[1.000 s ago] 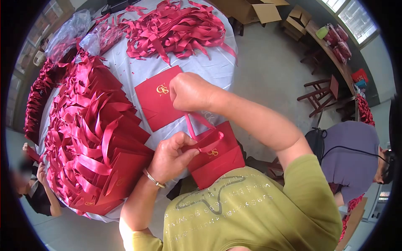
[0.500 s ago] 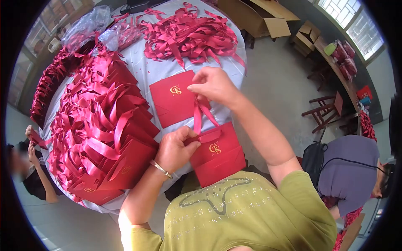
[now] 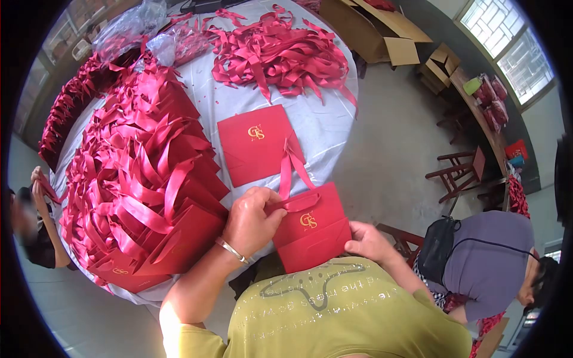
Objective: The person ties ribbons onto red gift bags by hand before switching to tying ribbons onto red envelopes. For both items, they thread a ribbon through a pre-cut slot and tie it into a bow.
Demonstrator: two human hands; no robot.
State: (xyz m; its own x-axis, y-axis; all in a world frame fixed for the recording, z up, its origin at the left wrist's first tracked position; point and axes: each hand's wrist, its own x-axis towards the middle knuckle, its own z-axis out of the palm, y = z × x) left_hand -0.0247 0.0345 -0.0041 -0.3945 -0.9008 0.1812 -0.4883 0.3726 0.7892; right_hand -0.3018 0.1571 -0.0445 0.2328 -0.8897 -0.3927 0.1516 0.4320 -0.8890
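A red paper gift bag (image 3: 319, 238) with a gold monogram lies at the table edge, close to my body. My left hand (image 3: 253, 216) is closed in a pinch on its ribbon handle (image 3: 304, 203), at the bag's upper left. At the bag's lower right edge my right hand (image 3: 371, 244) grips the side, thumb on the front and the other fingers partly hidden. A ribbon loop (image 3: 287, 170) stands up from the bag's top, over the corner of a second red bag (image 3: 239, 152) lying flat beyond it.
Many red bags with ribbon handles (image 3: 131, 173) are stacked at left. A heap of loose ribbons (image 3: 280, 59) and plastic wrapping (image 3: 128, 30) lie at the back of the white-covered table (image 3: 206, 89). One person (image 3: 42, 227) handles ribbon at left; another (image 3: 486, 256) is at right.
My right hand has come down from the ribbon over the flat bag to the near bag's right edge. My left hand stays at the handle. The ribbon loop now hangs free of my right hand.
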